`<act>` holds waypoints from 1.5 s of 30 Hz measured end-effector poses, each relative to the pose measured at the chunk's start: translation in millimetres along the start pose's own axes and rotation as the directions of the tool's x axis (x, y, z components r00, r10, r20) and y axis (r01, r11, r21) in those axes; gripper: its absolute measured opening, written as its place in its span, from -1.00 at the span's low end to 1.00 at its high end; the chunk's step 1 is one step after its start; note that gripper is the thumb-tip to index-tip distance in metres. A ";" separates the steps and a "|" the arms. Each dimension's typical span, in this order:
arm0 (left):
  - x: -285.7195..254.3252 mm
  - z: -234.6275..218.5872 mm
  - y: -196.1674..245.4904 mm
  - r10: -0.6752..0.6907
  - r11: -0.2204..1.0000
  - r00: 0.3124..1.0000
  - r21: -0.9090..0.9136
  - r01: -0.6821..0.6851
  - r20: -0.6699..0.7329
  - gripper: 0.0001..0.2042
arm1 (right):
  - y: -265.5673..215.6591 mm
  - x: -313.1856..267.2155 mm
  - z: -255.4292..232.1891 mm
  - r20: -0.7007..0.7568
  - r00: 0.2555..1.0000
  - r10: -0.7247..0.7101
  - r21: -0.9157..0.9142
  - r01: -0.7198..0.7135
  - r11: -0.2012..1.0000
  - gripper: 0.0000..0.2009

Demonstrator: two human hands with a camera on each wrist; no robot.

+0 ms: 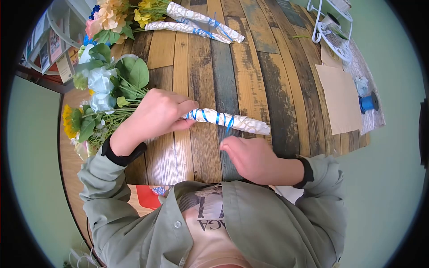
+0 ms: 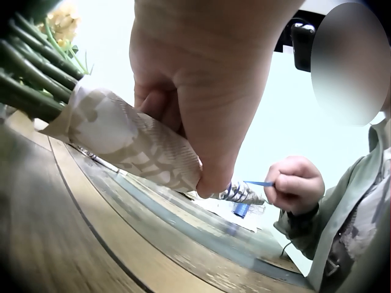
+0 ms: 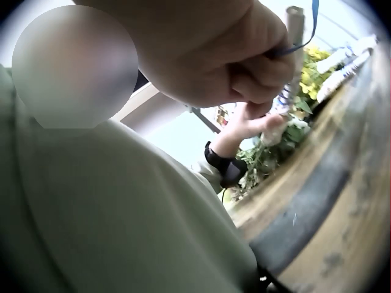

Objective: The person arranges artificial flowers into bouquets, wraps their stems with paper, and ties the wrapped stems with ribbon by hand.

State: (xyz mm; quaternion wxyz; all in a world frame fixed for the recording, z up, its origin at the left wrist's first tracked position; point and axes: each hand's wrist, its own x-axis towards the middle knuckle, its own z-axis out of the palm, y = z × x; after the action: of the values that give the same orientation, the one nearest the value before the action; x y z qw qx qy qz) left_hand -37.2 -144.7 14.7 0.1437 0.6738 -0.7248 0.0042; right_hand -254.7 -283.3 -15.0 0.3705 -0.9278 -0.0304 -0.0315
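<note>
Patterned paper [image 1: 250, 125] wraps the stems of a bouquet with pale blue roses [image 1: 102, 82] and a sunflower [image 1: 68, 121]. Blue ribbon [image 1: 218, 118] spirals around the wrap. My left hand [image 1: 158, 114] grips the wrapped stems near the flowers; in the left wrist view its thumb and fingers close round the paper [image 2: 131, 143]. Nearer my body, my right hand [image 1: 252, 160] pinches the ribbon's loose end, a blue strand [image 2: 259, 183] running taut from the wrap to the fingers in the left wrist view. The right wrist view shows the right hand [image 3: 244, 67] with curled fingers.
Other bouquets with peach [image 1: 109, 18] and yellow flowers [image 1: 145, 13] lie at the far left, their wrapped handles [image 1: 190, 30] pointing right. On the right are brown paper [image 1: 338, 99], a blue ribbon spool [image 1: 368, 103] and a white wire stand [image 1: 333, 35].
</note>
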 end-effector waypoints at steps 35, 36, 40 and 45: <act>-46.0 27.1 80.8 -0.330 0.906 0.930 -0.329 0.265 -0.161 -0.84 | 62.9 70.7 33.6 0.336 0.937 0.097 0.902 -0.290 -0.321 -0.73; -44.4 25.2 75.7 -0.354 0.845 0.906 -0.495 0.203 -0.232 -0.85 | 64.5 75.0 33.4 0.374 0.922 0.101 0.895 -0.330 -0.299 -0.73; -49.4 29.1 69.6 -0.375 0.762 0.922 -0.599 0.246 -0.099 -0.89 | 55.6 83.4 31.0 0.431 0.879 0.206 0.903 -0.422 -0.087 -0.70; -44.2 30.8 88.3 -0.223 0.900 0.956 -0.418 0.127 -0.191 -0.83 | 55.0 78.5 39.7 0.070 0.960 0.269 0.855 -0.197 0.479 -0.70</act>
State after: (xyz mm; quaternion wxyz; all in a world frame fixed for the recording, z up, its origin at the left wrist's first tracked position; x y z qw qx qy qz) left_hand -127.6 -99.6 -7.7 0.3631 0.6874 -0.6242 -0.0780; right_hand -170.7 -293.1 -75.0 0.7800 -0.6181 0.0979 0.0040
